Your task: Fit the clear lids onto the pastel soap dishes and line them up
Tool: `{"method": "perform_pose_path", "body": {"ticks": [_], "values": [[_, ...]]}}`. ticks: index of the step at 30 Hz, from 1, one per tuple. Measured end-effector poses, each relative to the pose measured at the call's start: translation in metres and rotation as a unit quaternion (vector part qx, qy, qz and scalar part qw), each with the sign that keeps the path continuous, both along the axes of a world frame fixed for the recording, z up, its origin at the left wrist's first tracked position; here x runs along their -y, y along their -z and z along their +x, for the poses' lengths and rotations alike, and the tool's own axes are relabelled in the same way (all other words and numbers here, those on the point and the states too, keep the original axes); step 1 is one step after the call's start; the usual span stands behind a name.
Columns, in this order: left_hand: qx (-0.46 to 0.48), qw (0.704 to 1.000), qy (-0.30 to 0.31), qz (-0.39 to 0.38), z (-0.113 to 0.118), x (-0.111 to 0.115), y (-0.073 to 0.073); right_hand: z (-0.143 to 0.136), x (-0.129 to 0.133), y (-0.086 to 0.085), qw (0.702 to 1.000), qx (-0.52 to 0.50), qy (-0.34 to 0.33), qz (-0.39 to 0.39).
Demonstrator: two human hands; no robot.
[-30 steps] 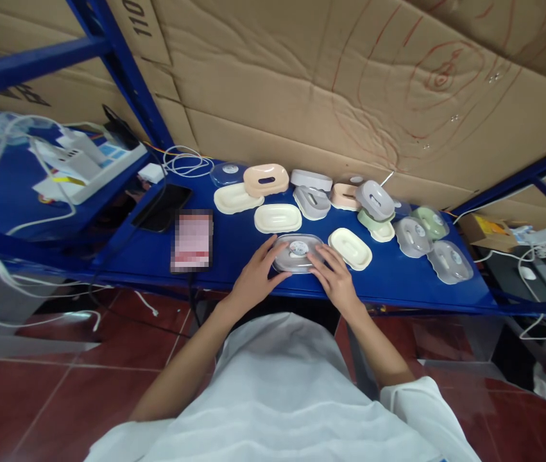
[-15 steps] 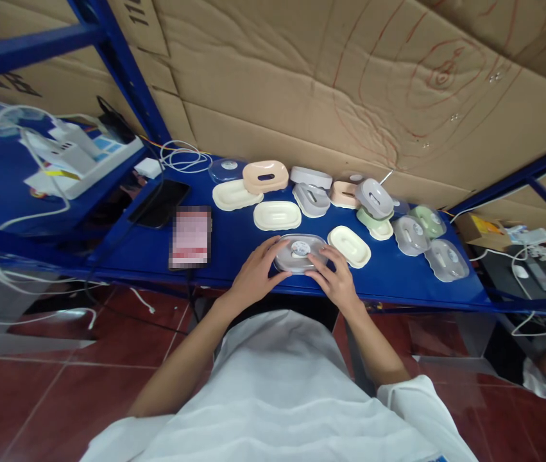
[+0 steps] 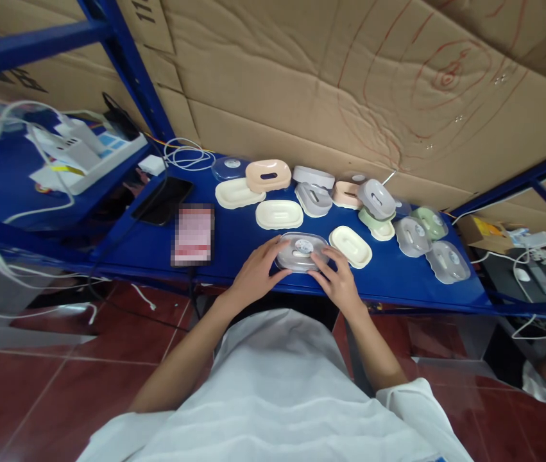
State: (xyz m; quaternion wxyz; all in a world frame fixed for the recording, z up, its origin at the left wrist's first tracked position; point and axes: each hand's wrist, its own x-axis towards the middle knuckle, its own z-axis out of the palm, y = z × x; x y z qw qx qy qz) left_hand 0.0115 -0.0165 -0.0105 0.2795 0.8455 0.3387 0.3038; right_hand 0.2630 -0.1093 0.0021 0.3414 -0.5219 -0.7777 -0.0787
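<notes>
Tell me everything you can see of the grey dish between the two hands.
The grey dish is a rounded oblong, plastic by its look, under a see-through cover with a round, pale label on top. It appears to sit level, long side running left to right, near the front edge of the blue table. The left hand is at its left end and the right hand at its right, fingers touching the cover. Whether the cover is fully seated can't be told.

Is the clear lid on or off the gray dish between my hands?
On: the clear lid covers the gray dish between the left hand and right hand; whether it's fully snapped, I cannot tell.
</notes>
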Motion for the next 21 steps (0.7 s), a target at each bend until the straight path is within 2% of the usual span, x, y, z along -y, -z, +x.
{"method": "perform_pose_path", "body": {"ticks": [4, 9, 12, 14, 16, 19, 21], "values": [[0.005, 1.0, -0.004, 0.0, 0.0, -0.001, 0.002, 0.0, 0.003, 0.0, 1.0, -0.007, -0.017, -0.013], [-0.015, 1.0, 0.004, 0.004, -0.001, 0.001, -0.002, -0.001, 0.001, -0.004, 0.993, -0.04, -0.021, -0.105], [-0.03, 0.999, 0.019, 0.003, -0.002, 0.003, -0.009, 0.004, 0.007, -0.004, 0.997, -0.028, -0.008, -0.065], [-0.04, 0.999, 0.028, -0.005, -0.002, 0.004, -0.013, 0.018, 0.018, -0.005, 0.997, -0.028, 0.068, -0.012], [-0.052, 0.998, 0.026, -0.013, -0.003, 0.004, -0.015, 0.041, 0.036, -0.009, 0.982, -0.037, 0.183, 0.035], [-0.073, 0.997, 0.013, -0.014, -0.001, 0.005, -0.016, 0.088, 0.069, -0.013, 0.929, -0.044, 0.358, 0.084], [-0.083, 0.996, 0.006, -0.002, 0.0, 0.006, -0.015, 0.118, 0.089, -0.011, 0.889, -0.037, 0.447, 0.095]]}}
